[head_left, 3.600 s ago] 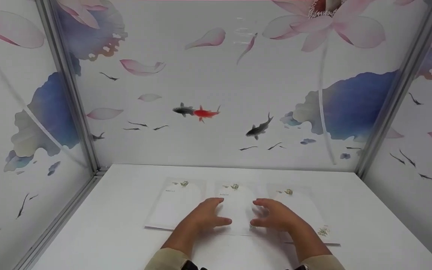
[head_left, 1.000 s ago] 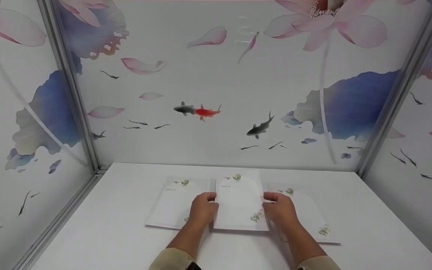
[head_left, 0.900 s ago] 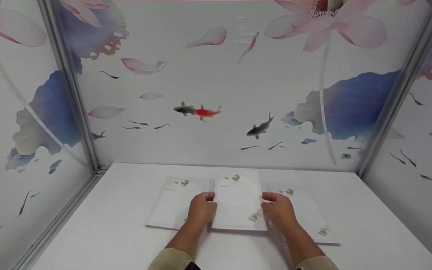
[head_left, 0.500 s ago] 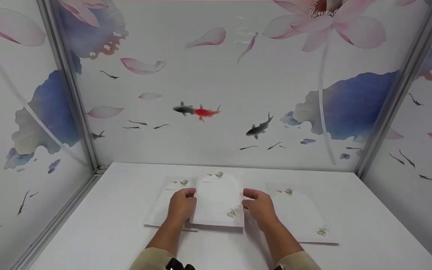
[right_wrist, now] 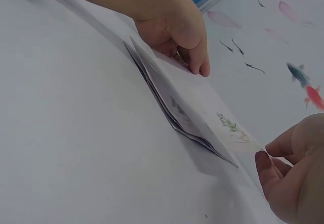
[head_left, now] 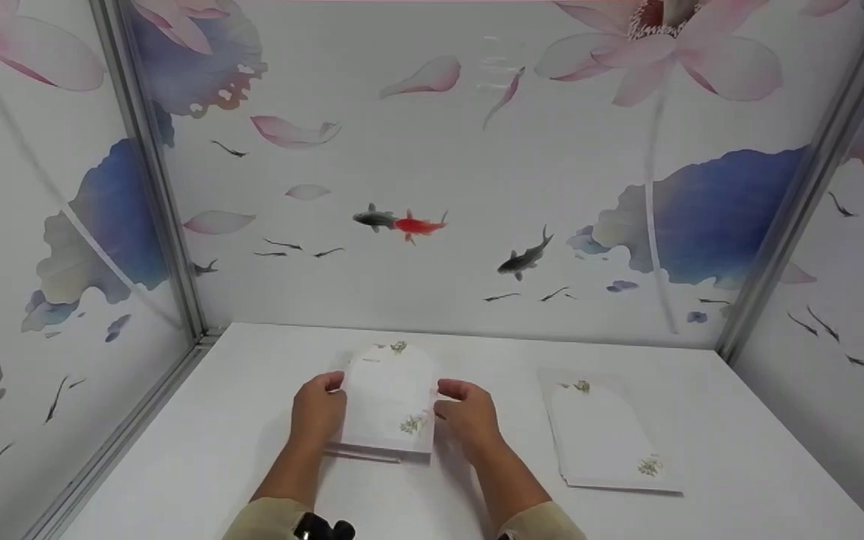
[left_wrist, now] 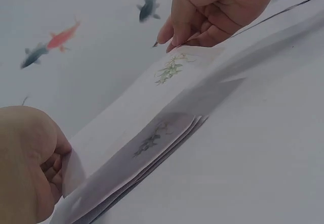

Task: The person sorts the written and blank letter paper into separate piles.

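Both hands hold a white, flower-printed notepad by its opposite side edges in the head view. The left hand pinches its left edge, and the right hand pinches the right edge between thumb and fingers. Below it lies a matching pad, its several layered edges fanned slightly apart in the left wrist view. A gap shows between the held pad and that lower one in the right wrist view. From the head view, the lower pad is mostly hidden. How many sheets the held pad has I cannot tell.
Another flower-printed pad lies flat to the right on the white table. Printed panels in metal frame posts stand along the back and both sides.
Both hands reached down to the middle pad, gripped its sides and raised it. They have carried it left, over the left pad. The right pad stays where it was.
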### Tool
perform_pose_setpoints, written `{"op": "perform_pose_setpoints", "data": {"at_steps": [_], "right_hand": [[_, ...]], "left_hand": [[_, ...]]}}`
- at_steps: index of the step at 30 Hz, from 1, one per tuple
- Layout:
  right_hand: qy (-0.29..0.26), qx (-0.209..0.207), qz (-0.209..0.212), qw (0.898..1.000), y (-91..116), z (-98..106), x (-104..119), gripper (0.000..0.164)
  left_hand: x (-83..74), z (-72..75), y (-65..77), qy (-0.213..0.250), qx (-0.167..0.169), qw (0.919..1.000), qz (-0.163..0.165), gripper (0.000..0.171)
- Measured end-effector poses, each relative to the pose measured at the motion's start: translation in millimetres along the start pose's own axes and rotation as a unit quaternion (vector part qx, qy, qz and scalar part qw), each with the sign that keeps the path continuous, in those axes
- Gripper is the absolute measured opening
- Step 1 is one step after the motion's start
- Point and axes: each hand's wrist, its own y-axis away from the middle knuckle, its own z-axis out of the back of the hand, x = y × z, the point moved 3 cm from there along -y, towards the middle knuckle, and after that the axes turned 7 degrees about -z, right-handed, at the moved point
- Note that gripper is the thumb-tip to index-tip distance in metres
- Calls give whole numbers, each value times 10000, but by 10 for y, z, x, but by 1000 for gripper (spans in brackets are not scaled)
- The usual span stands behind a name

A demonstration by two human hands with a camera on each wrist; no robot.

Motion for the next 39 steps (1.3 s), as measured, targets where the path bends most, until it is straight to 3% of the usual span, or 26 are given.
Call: {"op": "perform_pose_setpoints", "data": {"at_steps": [8,16,23,29,35,39], "right_hand": [[318,948,-60,9950,19,-182,-19,46],[710,1314,-123,9887,44,-217,-71,52],[721,1610,58,9843,30,-226,-93,54],[735,1855,-35,9799,11,-234,-112,56],[861,1764,-202,9803,1,-199,-118,57],[791,1689,-189,9823,-9,-122,-118,59]], "left_hand": [[127,128,-6,-632,-190,9978,-23,42],[143,106,24,-1065,-131,9942,99,43],[154,120,34,-1061,-123,9942,88,45],[167,143,31,-1020,-206,9945,101,46],[151,170,32,-1048,-394,9937,43,46],[97,141,20,-686,-472,9965,20,46]]}}
